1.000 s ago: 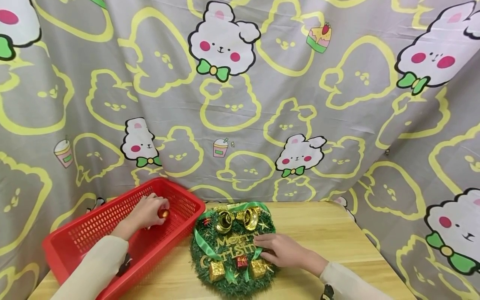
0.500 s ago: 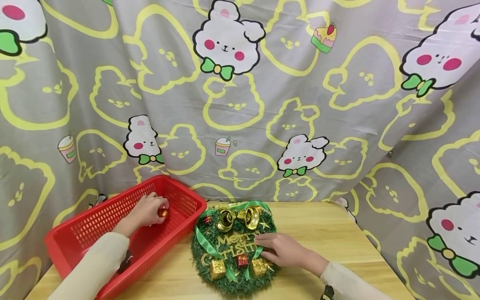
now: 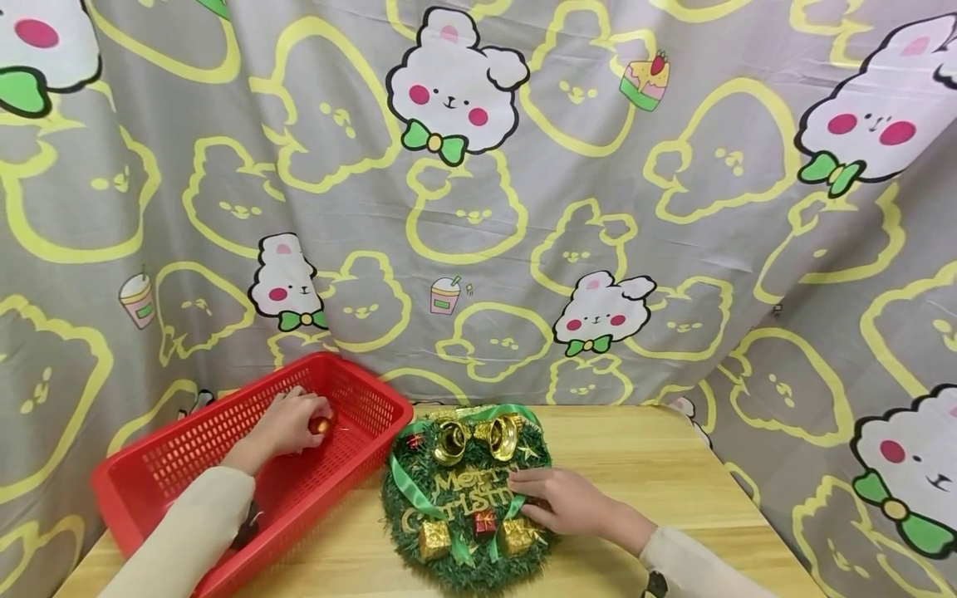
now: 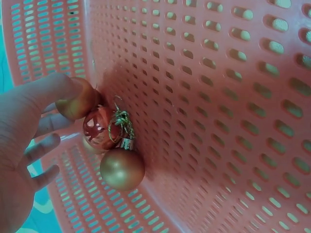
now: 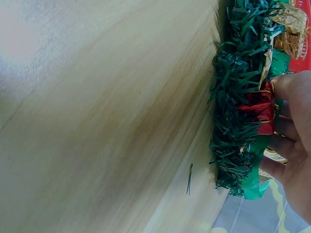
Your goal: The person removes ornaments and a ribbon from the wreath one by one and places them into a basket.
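My left hand [image 3: 287,422] reaches into the red plastic basket [image 3: 329,490], pinching a copper-gold Christmas bauble [image 4: 73,109] between thumb and fingers. Right beside it in the left wrist view lie a shiny red bauble [image 4: 97,127] and a matte gold bauble [image 4: 122,169] with a gold string loop. A green tinsel wreath [image 3: 467,577] lies flat on the table, with two gold bells [image 3: 449,443], gold "Merry Christmas" lettering [image 3: 456,480] and small gift boxes. The fingers of my right hand [image 3: 564,500] rest on its right side, close to a red foil gift box [image 5: 260,109].
The wooden table [image 3: 635,448] extends to the right of the wreath. A grey curtain [image 3: 478,232] with rabbit prints hangs behind and around it. The basket stands slanted on the left, its near right corner close to the wreath.
My left hand, with the bauble, has shifted very slightly within the basket. The head view has tilted a little. My right hand stays on the wreath.
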Available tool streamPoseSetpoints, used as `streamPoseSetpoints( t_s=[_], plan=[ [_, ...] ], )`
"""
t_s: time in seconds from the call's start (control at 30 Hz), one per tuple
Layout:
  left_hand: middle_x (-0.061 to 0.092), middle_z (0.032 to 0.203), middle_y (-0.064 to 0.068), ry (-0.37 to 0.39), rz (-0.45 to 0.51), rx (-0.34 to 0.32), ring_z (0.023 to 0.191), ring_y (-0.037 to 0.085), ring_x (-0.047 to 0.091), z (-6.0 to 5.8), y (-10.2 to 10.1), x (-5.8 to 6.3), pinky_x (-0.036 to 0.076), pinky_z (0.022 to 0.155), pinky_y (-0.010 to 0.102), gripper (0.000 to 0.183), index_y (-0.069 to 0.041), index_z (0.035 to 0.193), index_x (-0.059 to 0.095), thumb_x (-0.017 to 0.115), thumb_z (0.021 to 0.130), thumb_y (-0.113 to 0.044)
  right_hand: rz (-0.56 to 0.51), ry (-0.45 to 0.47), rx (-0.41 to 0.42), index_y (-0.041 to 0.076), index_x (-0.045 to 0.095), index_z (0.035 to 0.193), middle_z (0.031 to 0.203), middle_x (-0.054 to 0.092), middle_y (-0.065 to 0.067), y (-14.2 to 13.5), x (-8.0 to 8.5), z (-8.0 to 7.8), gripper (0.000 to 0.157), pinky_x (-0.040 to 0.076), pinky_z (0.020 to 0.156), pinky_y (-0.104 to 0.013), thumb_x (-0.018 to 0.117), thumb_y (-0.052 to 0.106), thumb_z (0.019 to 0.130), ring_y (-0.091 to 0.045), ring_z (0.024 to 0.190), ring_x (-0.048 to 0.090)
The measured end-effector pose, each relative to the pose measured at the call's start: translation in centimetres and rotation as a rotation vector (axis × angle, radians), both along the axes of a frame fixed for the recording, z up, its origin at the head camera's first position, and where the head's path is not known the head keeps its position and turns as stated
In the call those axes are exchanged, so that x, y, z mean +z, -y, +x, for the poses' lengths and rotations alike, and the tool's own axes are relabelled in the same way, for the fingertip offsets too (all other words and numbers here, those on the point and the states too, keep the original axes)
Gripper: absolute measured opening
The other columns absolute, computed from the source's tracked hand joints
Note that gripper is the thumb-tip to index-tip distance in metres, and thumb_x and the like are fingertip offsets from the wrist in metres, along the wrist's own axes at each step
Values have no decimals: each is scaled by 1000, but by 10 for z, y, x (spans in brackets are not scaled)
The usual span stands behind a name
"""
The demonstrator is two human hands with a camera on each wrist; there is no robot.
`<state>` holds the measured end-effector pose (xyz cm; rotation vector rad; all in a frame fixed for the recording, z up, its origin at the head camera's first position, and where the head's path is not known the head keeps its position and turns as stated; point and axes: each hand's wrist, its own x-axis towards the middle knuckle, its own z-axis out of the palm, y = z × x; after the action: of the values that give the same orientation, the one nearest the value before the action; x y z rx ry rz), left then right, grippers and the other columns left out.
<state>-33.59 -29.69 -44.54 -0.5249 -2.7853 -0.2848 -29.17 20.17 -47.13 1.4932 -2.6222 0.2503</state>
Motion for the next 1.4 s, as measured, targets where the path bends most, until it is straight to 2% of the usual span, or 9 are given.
streamPoseSetpoints(
  t_s=[0.2, 0.43, 0.57, 0.77, 0.93, 1.07, 1.17, 1.4],
  plan=[
    [70, 90, 4, 33, 20, 47, 85, 22, 47, -4, 9, -5, 39, 74, 43, 29, -10, 95, 71, 89, 73, -16, -4, 17, 4, 6, 65, 135, 140, 64, -11, 0, -1, -1, 38, 56, 97, -42, 57, 27, 104, -26, 124, 66],
    [72, 97, 7, 72, 55, 82, 89, 25, 48, -4, 12, -4, 41, 78, 49, 32, -8, 101, 72, 88, 74, -17, -7, 21, 0, 6, 66, 135, 140, 64, -11, -1, 0, -1, 38, 58, 90, -38, 58, 26, 104, -25, 119, 68],
    [71, 95, 6, 56, 60, 77, 91, 26, 48, -3, 12, -4, 41, 79, 52, 30, -9, 99, 71, 87, 74, -16, -5, 23, 0, 6, 66, 135, 140, 64, -11, 0, 2, 0, 38, 58, 92, -40, 58, 26, 104, -25, 121, 67],
    [69, 98, 7, 26, 41, 46, 95, 28, 48, 0, 12, -5, 41, 87, 63, 31, -9, 100, 69, 86, 75, -14, -7, 21, 1, 7, 66, 135, 140, 64, -11, -1, 2, 0, 38, 58, 91, -40, 58, 26, 104, -25, 121, 67],
    [66, 99, 7, 14, 32, 34, 96, 29, 47, -1, 13, -9, 41, 88, 63, 33, -8, 101, 69, 87, 75, -13, -16, -2, 16, 6, 66, 134, 139, 65, -12, -1, 1, 0, 37, 59, 85, -36, 59, 25, 103, -24, 115, 70],
    [64, 98, 6, 3, 12, 31, 96, 29, 47, -1, 14, -10, 41, 85, 60, 31, -8, 99, 67, 86, 76, -14, -10, 1, 12, 6, 66, 134, 139, 65, -12, 0, 2, 0, 37, 59, 89, -39, 59, 26, 103, -25, 118, 69],
    [64, 98, 7, 3, 7, 40, 95, 29, 47, -1, 15, -9, 42, 83, 59, 30, -9, 98, 66, 85, 76, -14, -1, 8, 0, 6, 66, 135, 140, 64, -12, 0, 2, 0, 38, 58, 91, -40, 59, 26, 103, -25, 120, 68],
    [65, 102, 11, 37, 28, 78, 98, 32, 47, 1, 17, -7, 41, 89, 69, 30, -8, 99, 67, 85, 76, -15, -1, 1, 5, 6, 66, 134, 139, 65, -12, 0, 2, 1, 37, 59, 88, -38, 59, 26, 103, -24, 118, 69]
  ],
)
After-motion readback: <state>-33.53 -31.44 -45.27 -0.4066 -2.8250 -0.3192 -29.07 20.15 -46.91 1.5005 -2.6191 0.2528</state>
